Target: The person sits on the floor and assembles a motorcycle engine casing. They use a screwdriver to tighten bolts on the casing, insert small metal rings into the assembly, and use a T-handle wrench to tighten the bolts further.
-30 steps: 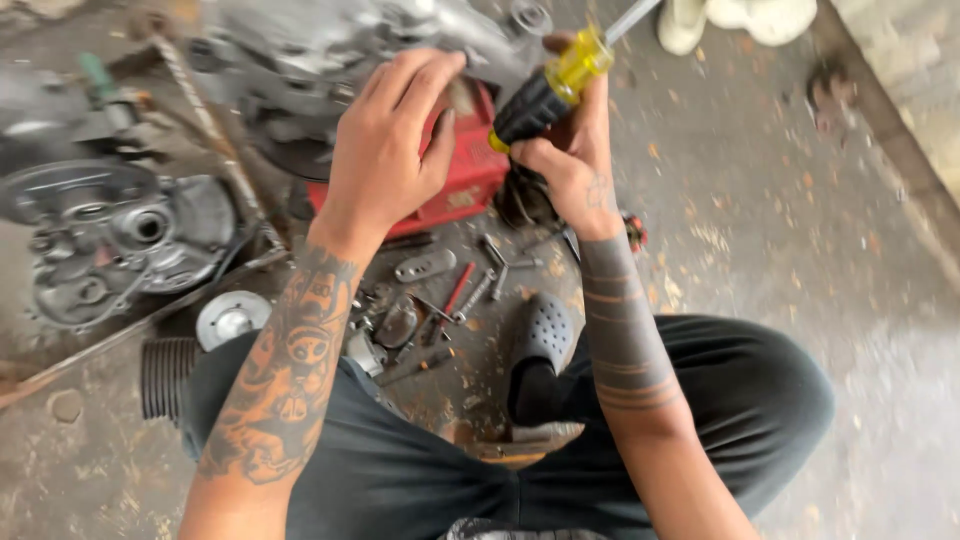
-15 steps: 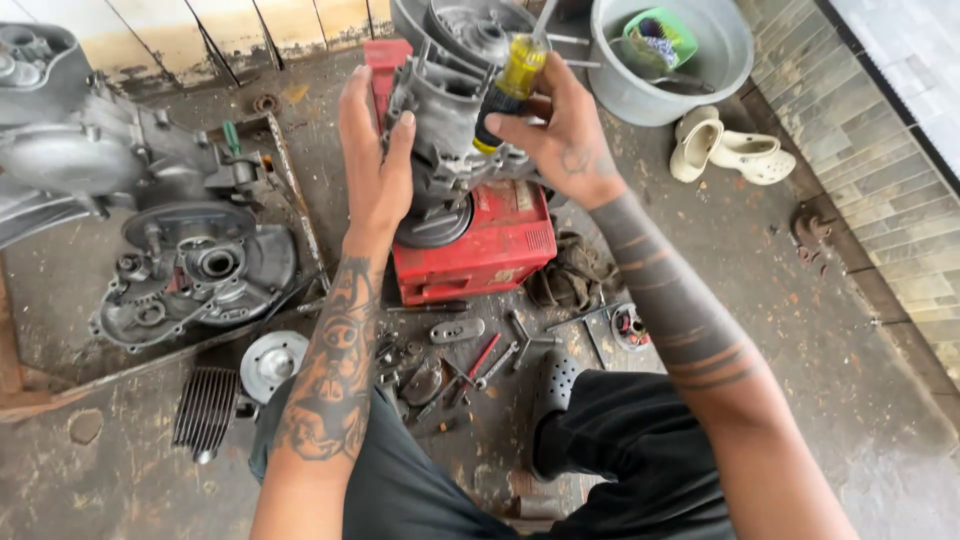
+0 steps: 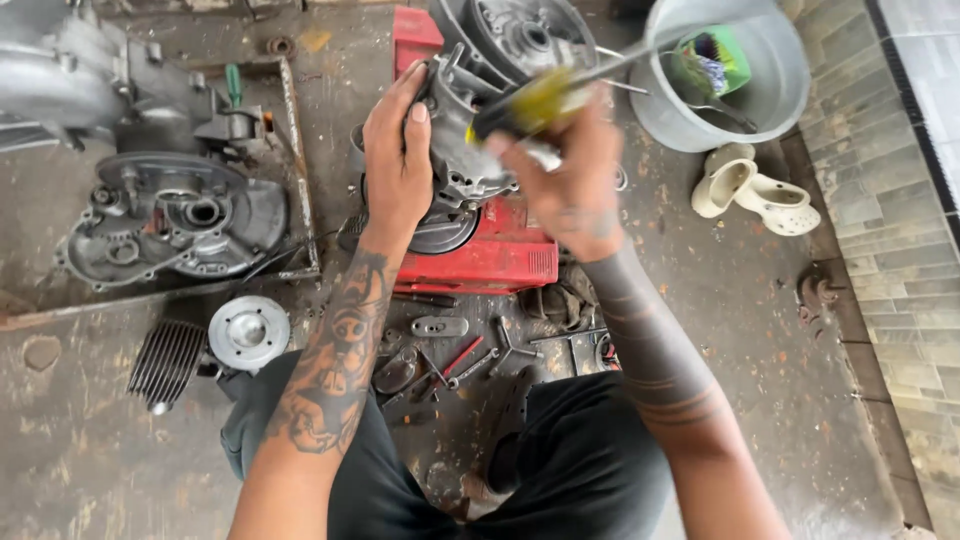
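My left hand [image 3: 398,160] grips the left side of a grey metal engine casing [image 3: 480,120] that stands on a red toolbox [image 3: 490,255]. My right hand [image 3: 565,180] is closed around a screwdriver [image 3: 545,100] with a yellow and black handle, its shaft pointing up and right; the tool and hand are blurred. Both hands are at the casing, right beside each other.
A second engine cover [image 3: 170,225] and a large grey engine block [image 3: 90,85] lie at the left. A finned cylinder [image 3: 165,360] and a round metal disc [image 3: 248,332] rest near my knee. Loose tools [image 3: 450,355] lie below the toolbox. A grey tub [image 3: 740,70] and pale sandals [image 3: 755,195] are at right.
My view has tilted down and back, showing more floor. My right hand has swung the screwdriver from upright to pointing up-right. My left hand has stayed on the casing.
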